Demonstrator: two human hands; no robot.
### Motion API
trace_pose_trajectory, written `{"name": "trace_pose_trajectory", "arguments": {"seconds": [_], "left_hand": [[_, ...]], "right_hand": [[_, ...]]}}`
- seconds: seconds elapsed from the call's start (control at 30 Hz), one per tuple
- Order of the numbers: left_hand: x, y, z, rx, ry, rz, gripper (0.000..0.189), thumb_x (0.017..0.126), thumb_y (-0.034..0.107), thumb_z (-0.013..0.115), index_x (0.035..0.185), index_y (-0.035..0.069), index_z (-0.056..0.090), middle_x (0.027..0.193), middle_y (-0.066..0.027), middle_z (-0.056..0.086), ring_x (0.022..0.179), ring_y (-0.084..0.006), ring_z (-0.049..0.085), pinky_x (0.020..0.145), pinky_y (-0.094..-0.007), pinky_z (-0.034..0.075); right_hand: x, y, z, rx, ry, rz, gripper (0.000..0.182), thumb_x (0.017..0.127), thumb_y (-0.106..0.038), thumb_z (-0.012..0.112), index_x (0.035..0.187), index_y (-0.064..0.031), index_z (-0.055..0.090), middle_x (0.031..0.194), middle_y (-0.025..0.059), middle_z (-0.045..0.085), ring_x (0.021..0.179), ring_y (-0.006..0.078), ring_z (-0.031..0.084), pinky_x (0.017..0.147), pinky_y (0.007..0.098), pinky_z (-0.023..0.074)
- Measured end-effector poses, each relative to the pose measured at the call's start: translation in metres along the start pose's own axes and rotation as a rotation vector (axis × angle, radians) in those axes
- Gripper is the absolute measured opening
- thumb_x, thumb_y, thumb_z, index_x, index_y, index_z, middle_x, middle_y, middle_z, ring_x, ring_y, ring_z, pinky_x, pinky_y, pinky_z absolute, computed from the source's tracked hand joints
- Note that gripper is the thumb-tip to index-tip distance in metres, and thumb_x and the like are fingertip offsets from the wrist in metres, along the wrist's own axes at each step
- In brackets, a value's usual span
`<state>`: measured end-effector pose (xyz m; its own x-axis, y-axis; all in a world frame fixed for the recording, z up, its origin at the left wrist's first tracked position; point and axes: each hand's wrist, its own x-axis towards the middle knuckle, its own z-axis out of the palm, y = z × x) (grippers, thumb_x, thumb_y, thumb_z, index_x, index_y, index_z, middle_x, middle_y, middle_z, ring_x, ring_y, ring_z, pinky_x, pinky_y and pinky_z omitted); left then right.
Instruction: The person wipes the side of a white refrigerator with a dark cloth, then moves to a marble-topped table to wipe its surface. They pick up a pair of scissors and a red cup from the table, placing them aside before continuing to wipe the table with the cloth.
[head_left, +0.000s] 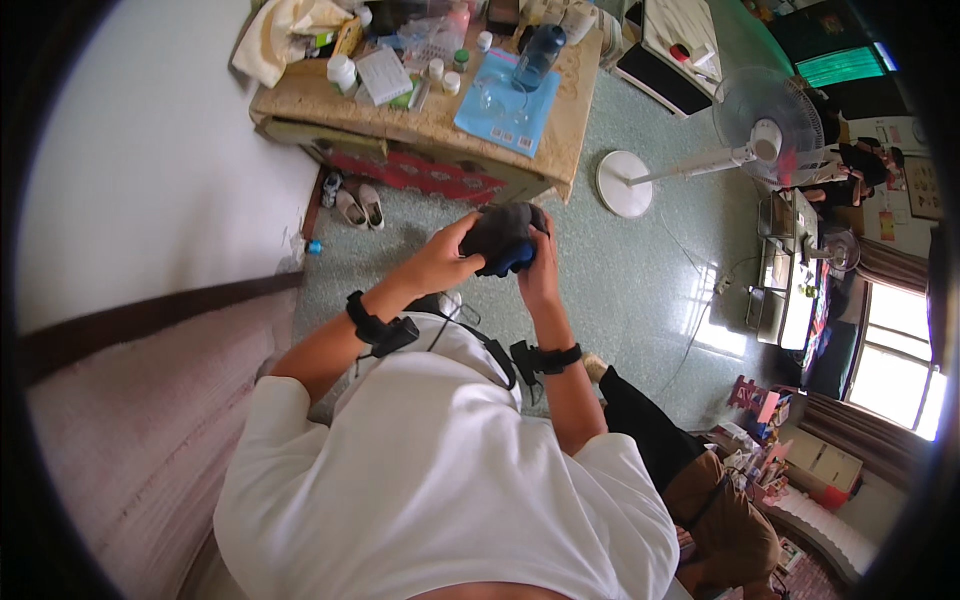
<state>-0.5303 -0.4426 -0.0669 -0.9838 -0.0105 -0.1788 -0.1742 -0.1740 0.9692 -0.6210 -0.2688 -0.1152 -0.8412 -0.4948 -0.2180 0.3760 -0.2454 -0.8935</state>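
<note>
Between my two hands is a rounded bundle of dark grey fabric (501, 232) with a dark blue part on its lower right side; whether it is rolled socks or another garment I cannot tell. My left hand (444, 262) grips its left side, the thumb pressed along the lower edge. On the opposite side my right hand (540, 264) holds it, with the fingers partly hidden behind. The bundle is held in front of my body, just short of the front edge of a wooden table (574, 139). Each wrist wears a black strap with a small box.
Several pill bottles (342, 71), a blue folder (480, 112) and a blue drinking bottle (540, 58) rest on the table. Shoes (360, 208) stand by the wall. A pedestal fan (624, 184) stands right. A person in brown trousers (724, 517) is close at lower right; others are farther off.
</note>
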Motion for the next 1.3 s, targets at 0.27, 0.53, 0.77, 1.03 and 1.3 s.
{"name": "trace_pose_trajectory", "arguments": {"seconds": [0.27, 0.53, 0.77, 1.03, 1.3], "left_hand": [[0.115, -0.03, -0.015, 0.267, -0.154, 0.161, 0.06, 0.079, -0.009, 0.059, 0.136, 0.006, 0.049, 0.13, -0.0192, 0.059, 0.125, -0.0327, 0.055, 0.107, -0.0422, 0.043], [0.202, -0.022, -0.017, 1.186, -0.428, 0.145, 0.038, 0.084, 0.016, 0.066, 0.121, 0.01, 0.064, 0.106, -0.0182, 0.066, 0.11, -0.0378, 0.062, 0.09, -0.0495, 0.05], [0.242, 0.081, 0.018, 0.492, -0.395, 0.199, 0.031, 0.095, 0.016, 0.062, 0.125, 0.006, 0.063, 0.109, -0.0147, 0.071, 0.099, -0.0234, 0.068, 0.088, -0.0367, 0.052], [0.236, 0.233, 0.151, -0.168, -0.34, 0.829, 0.039, 0.088, 0.003, 0.065, 0.127, 0.003, 0.061, 0.116, -0.0207, 0.067, 0.108, -0.034, 0.065, 0.091, -0.0426, 0.055], [0.298, 0.294, 0.292, -0.247, -0.345, 1.109, 0.042, 0.086, 0.006, 0.065, 0.129, 0.006, 0.061, 0.121, -0.0202, 0.065, 0.106, -0.0383, 0.066, 0.086, -0.0462, 0.057]], "right_hand": [[0.064, -0.011, -0.042, 0.401, -0.165, 0.435, 0.061, 0.102, -0.051, 0.041, 0.147, -0.0092, 0.041, 0.142, 0.0127, 0.054, 0.126, 0.0281, 0.057, 0.097, 0.0464, 0.053], [0.148, -0.031, -0.142, -0.27, 0.232, 0.091, 0.04, 0.088, -0.009, 0.065, 0.127, -0.0003, 0.058, 0.114, 0.0099, 0.067, 0.103, 0.0198, 0.065, 0.091, 0.0335, 0.0533], [0.227, -0.042, -0.215, -0.723, 0.134, -0.011, 0.043, 0.084, -0.017, 0.074, 0.122, -0.0008, 0.063, 0.106, 0.0131, 0.071, 0.092, 0.0203, 0.068, 0.082, 0.0325, 0.0551], [0.229, -0.071, -0.266, -0.834, -0.485, 0.231, 0.052, 0.079, -0.029, 0.078, 0.127, -0.0141, 0.063, 0.111, 0.0161, 0.071, 0.1, 0.0301, 0.069, 0.09, 0.041, 0.0551], [0.246, -0.11, -0.379, -0.905, -0.565, 0.186, 0.049, 0.082, -0.025, 0.079, 0.127, -0.0154, 0.062, 0.106, 0.0109, 0.072, 0.082, 0.022, 0.071, 0.061, 0.0355, 0.0601]]}}
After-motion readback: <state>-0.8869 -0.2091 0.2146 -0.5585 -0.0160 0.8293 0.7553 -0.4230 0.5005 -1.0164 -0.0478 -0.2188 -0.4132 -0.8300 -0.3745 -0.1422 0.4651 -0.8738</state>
